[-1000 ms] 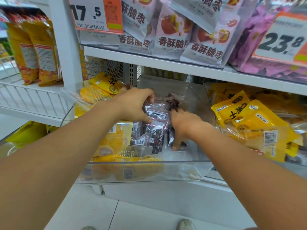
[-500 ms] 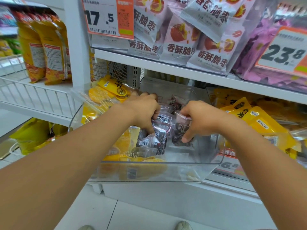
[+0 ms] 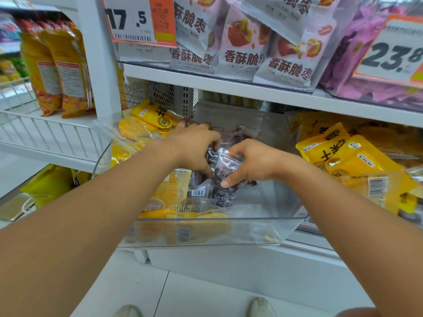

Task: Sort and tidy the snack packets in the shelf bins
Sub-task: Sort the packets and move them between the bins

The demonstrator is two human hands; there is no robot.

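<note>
The white shelf (image 3: 229, 85) fills most of what I can see, its boards running across at an angle. On its upper board sit pale packets (image 3: 242, 51) printed with red fruit, pink packets (image 3: 357, 65) to their right, and two orange-edged price cards, one reading 17.5 (image 3: 139, 21) and one reading 23.8 (image 3: 393, 53). To the left, a white wire rack (image 3: 45, 133) carries tall yellow bags (image 3: 55, 69) standing upright.

On the lower board a clear plastic bin (image 3: 206, 232) is pulled forward, tilted toward the person. Flat yellow packets (image 3: 174, 193) lie along its left side and against its front wall; more yellow packets (image 3: 357, 165) are heaped in the neighbouring bin on the right.

Both bare arms reach into the clear bin. In its middle is a cluster of small clear packets (image 3: 225, 193) with dark contents, some showing barcodes. The left hand (image 3: 194, 149) is curled down over the top of that cluster, fingers bent around the packets. The right hand (image 3: 249, 163) pinches one clear packet (image 3: 229, 161) between thumb and bent fingers, just beside the left hand, held above the rest of the cluster.

Below, on the pale tiled floor (image 3: 128, 289), the tips of two shoes (image 3: 261, 307) show.
</note>
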